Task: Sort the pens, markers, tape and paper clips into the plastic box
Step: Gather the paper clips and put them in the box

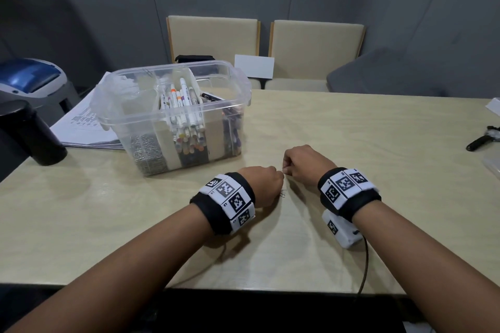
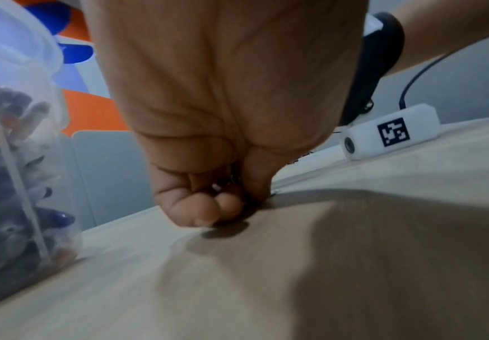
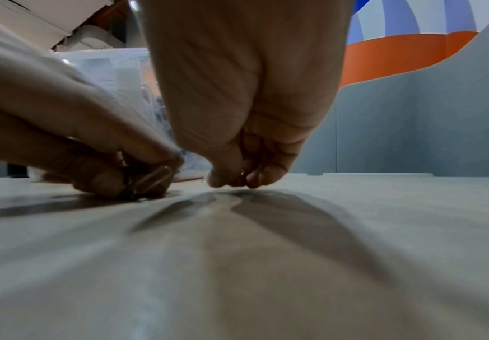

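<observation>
From the head view, both hands sit low on the desk (image 1: 351,130), near the middle of its near edge and just in front of the plastic box (image 1: 173,116). The left hand (image 1: 263,184) is curled into a fist with its knuckles toward the right hand (image 1: 305,162), and the two nearly touch at the fingertips. A small tangle of paper clips (image 1: 283,193) lies on the desk just beside the left hand. The box stands toward the far left of the desk; its left compartment holds a heap of paper clips, its middle one markers (image 1: 186,105) standing on end, its right one darker pens (image 1: 234,127). A stack of papers (image 1: 86,121) lies at the left edge, behind a black cylinder (image 1: 32,135).

In the left wrist view, the left hand's fingers (image 2: 205,209) are bunched tight with their tips on the desk; something thin and metallic seems to be clamped between them, though blur hides it.

In the right wrist view, the left hand (image 3: 91,147) grasps a silver paper clip (image 3: 156,178) between thumb and fingers, right on the desk. The right hand (image 3: 237,128) pinches a small glinting piece at its fingertips, probably another clip, just above the surface.
</observation>
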The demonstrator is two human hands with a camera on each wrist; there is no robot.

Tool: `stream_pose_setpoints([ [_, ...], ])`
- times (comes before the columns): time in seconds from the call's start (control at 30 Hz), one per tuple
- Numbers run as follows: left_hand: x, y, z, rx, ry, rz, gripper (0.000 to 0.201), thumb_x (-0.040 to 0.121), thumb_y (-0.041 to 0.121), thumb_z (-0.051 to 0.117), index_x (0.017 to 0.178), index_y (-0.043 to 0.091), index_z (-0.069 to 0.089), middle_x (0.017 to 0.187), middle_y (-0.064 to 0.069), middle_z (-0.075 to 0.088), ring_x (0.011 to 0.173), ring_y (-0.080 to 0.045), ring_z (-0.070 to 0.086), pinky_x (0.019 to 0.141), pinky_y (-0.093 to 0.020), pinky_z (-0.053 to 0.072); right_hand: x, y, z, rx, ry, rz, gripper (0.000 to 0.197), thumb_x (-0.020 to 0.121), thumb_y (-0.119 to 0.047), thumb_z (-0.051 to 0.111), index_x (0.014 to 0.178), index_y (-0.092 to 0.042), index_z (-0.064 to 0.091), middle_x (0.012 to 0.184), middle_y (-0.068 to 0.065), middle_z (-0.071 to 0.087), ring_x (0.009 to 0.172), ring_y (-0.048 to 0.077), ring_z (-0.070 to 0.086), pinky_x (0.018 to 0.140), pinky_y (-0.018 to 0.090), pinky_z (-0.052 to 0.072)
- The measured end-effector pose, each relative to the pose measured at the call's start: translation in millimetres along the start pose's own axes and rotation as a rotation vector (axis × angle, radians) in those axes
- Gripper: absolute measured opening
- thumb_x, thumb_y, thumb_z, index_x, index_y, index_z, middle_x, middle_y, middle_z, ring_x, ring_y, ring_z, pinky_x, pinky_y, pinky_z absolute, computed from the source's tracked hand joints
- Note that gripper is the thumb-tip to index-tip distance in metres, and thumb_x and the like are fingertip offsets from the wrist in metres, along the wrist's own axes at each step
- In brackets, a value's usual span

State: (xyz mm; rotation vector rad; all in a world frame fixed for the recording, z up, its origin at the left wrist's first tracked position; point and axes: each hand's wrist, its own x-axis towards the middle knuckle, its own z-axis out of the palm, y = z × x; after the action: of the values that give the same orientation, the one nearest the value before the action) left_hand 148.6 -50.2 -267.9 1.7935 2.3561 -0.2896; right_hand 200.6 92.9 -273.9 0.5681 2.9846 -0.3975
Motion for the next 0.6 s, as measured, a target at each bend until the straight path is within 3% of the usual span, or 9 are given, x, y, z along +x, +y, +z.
stream_pose_setpoints([
  [0.07,-6.0,3.0,-2.4,0.019,-0.004,0.006,0.027,0.095,0.011,0.037,0.117,0.002,0.05,0.115,-0.017,0.055,0.095,-0.034,0.06,0.074,-0.041,0.047,-5.6,-2.1,1.1,-0.001,0.018,-0.014,0.012,0.088,-0.014,0.057,0.08,-0.023,0.056,0.097,0.001,0.064,0.09,0.02,0.061,0.079,0.037,0.053],
  [0.17,-25.8,-5.9,-16.3,-0.022,0.031,0.042,0.023,0.093,0.009,0.04,0.114,0.003,0.049,0.111,-0.015,0.054,0.092,-0.033,0.059,0.078,-0.042,0.051,-13.0,-9.3,-3.8,0.111,0.122,-0.021,0.015,0.091,-0.007,0.055,0.084,-0.02,0.052,0.092,-0.004,0.058,0.084,0.011,0.056,0.073,0.028,0.047],
  [0.3,-71.3,-50.1,-61.7,-0.158,0.311,0.026,0.015,0.085,-0.001,0.044,0.097,0.009,0.045,0.091,-0.001,0.044,0.082,-0.026,0.049,0.073,-0.037,0.042,-14.1,-44.1,-40.5,0.267,0.341,-0.101,0.01,0.093,-0.01,0.056,0.086,-0.017,0.054,0.091,-0.001,0.057,0.086,0.017,0.054,0.075,0.03,0.044],
  [0.37,-97.8,-82.9,-88.0,-0.226,0.465,-0.097,0.016,0.086,-0.003,0.045,0.09,0.013,0.044,0.085,-0.001,0.047,0.079,-0.024,0.045,0.068,-0.033,0.035,-12.2,-76.4,-69.7,0.343,0.46,-0.198,0.005,0.092,-0.012,0.058,0.088,-0.013,0.058,0.089,0.0,0.058,0.083,0.016,0.052,0.071,0.024,0.04],
  [0.47,-137.0,-141.5,-113.4,-0.204,0.653,-0.356,0.009,0.09,0.005,0.054,0.089,0.013,0.056,0.083,-0.001,0.055,0.081,-0.024,0.053,0.069,-0.028,0.034,-6.3,-134.5,-109.3,0.414,0.545,-0.366,0.003,0.092,-0.015,0.062,0.092,-0.012,0.062,0.086,-0.001,0.061,0.078,0.012,0.053,0.065,0.016,0.038],
  [0.6,-166.7,-192.9,-108.4,-0.197,0.553,-0.553,0.007,0.088,0.015,0.065,0.093,0.012,0.07,0.093,-0.007,0.07,0.079,-0.017,0.056,0.074,-0.027,0.04,18.6,-205.3,-122.7,0.349,0.507,-0.47,0.009,0.089,-0.02,0.065,0.094,-0.013,0.067,0.093,0.002,0.067,0.087,0.016,0.057,0.084,0.031,0.049],
])
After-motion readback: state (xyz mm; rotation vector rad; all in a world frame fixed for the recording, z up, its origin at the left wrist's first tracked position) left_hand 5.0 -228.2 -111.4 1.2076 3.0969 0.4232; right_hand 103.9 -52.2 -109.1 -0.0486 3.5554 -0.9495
